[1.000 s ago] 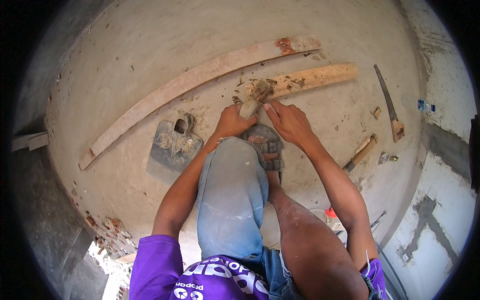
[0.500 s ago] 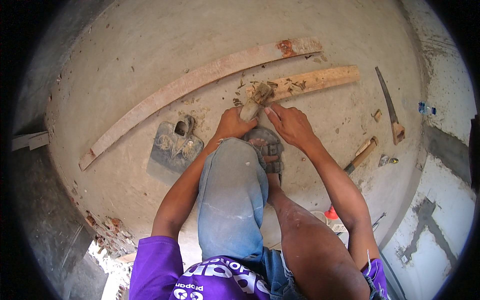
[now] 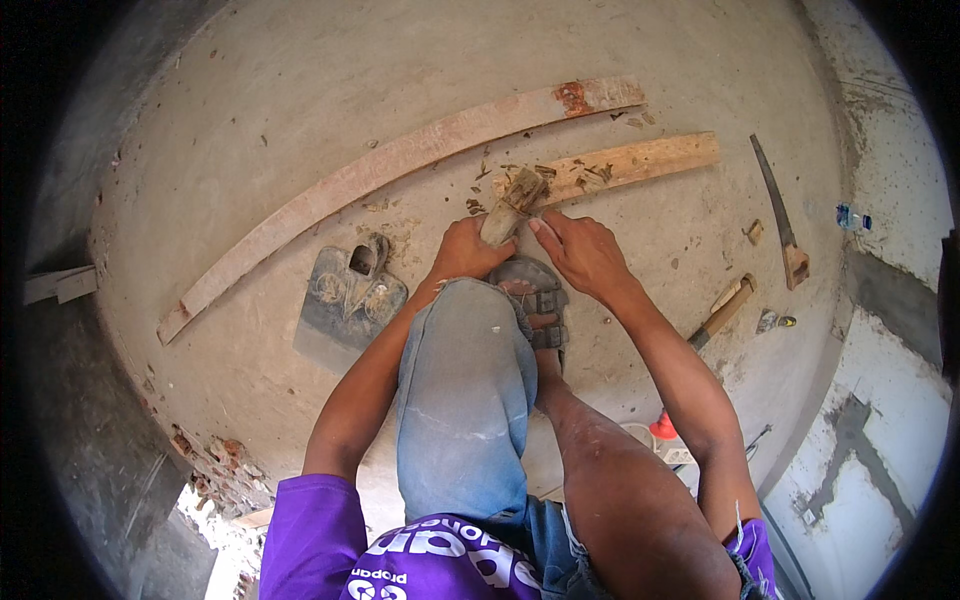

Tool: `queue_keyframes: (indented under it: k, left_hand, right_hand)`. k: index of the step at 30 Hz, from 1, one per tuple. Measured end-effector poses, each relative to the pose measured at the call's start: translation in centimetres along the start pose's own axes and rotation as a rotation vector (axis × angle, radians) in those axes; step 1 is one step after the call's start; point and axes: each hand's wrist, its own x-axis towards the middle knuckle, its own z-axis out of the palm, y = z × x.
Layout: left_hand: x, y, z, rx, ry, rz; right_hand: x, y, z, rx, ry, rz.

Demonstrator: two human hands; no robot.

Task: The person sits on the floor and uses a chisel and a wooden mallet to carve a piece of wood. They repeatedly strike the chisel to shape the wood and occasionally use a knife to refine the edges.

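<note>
My left hand is wrapped round the lower end of a short, rough piece of wood. The wood slants up and away in front of my sandalled foot, its far end by the tip of a short plank. Close on its right side, my right hand is closed, with the thumb stretched toward the wood. A thin dark edge shows by the right fingertips, but what they hold is mostly hidden. Wood chips lie on and around the short plank.
A long plank crosses the floor beyond my hands. A grey hoe head with an empty socket lies left. On the right are a handsaw, a wooden-handled tool, a small scraper and a clear plastic bottle.
Hardly anything differs. The piece of wood has tilted very slightly in my left hand, and both hands keep nearly the same place.
</note>
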Motion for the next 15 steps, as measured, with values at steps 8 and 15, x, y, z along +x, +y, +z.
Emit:
queue_keyframes:
  k: [8,15]
  left_hand:
    - [0.6,-1.1,0.4,0.011,0.008,0.054]
    - [0.9,-1.6,1.1,0.134,0.043,0.064]
  right_hand:
    - [-0.1,0.1,0.7,-0.016,0.083,-0.016]
    - [0.8,-1.7,0.1,-0.170,-0.048,0.103]
